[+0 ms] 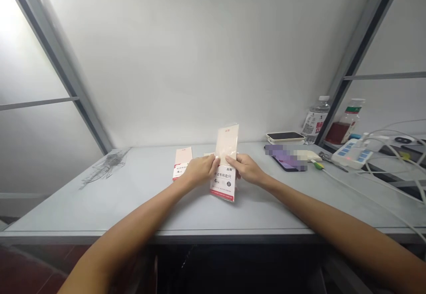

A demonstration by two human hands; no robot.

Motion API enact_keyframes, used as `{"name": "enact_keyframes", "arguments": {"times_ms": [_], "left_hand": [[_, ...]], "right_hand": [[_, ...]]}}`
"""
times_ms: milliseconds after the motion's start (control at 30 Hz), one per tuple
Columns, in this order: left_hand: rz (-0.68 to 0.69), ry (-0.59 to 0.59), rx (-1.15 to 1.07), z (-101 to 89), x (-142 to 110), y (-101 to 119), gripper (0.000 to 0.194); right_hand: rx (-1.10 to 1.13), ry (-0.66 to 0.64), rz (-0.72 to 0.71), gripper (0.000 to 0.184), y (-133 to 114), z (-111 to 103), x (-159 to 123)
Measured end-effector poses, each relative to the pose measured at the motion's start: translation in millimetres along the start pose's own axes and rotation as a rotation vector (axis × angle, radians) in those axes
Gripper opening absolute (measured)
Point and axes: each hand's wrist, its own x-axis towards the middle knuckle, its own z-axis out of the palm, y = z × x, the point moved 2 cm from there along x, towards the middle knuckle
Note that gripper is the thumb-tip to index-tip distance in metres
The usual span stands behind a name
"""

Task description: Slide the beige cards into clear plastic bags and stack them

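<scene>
Between my two hands a flat ruler set packet [223, 183] stands nearly upright above the desk, tilted slightly. It has a pale pink upper part and a white label with a red bottom strip, in a clear sleeve. My left hand [200, 169] is closed on its left edge, thumb on the front. On the right edge my right hand [248, 168] pinches it, thumb across the front and fingers partly hidden behind. A second, similar packet [183, 157] lies on the desk to the left, partly covered by my left hand. Something pale behind the held packet is mostly hidden.
On the right lie a phone with a purple screen [286, 158], a phone in a pale case [285, 137] and a power strip [353, 152] with white cables. A water bottle [314, 121] and a bottle of dark liquid [344, 125] stand behind. Dark scribbles [106, 167] mark the desk's left.
</scene>
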Motion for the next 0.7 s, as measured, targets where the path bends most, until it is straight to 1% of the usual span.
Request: {"name": "enact_keyframes", "arguments": {"times_ms": [133,200,300,367,433,600,700], "left_hand": [[-0.062,0.071,0.148,-2.4,-0.1,1.5,0.041],[-0.038,0.077,0.203,-3.7,-0.3,3.5,0.039],[0.07,-0.015,0.288,-3.3,-0.8,7.2,0.033],[0.108,-0.078,0.32,-2.7,-1.3,8.4,0.03],[0.107,-0.095,0.327,-2.6,-1.4,8.8,0.029],[0.088,-0.085,0.276,-0.9,-1.2,7.4,0.027],[0.11,-0.09,0.228,1.0,-0.6,4.2,0.026]], "right_hand": [[0.003,0.033,0.009,0.037,0.1,0.6,-0.5],[-0.01,0.048,0.007,0.036,1.3,0.9,-0.1],[-0.028,0.043,0.005,0.035,3.8,1.5,0.7],[-0.038,0.037,0.0,0.035,5.1,1.7,1.1],[-0.044,0.043,-0.001,0.035,5.9,1.6,1.4],[-0.042,0.058,0.005,0.032,7.2,0.8,1.6],[-0.043,0.051,0.007,0.031,7.7,0.3,0.9]]}}
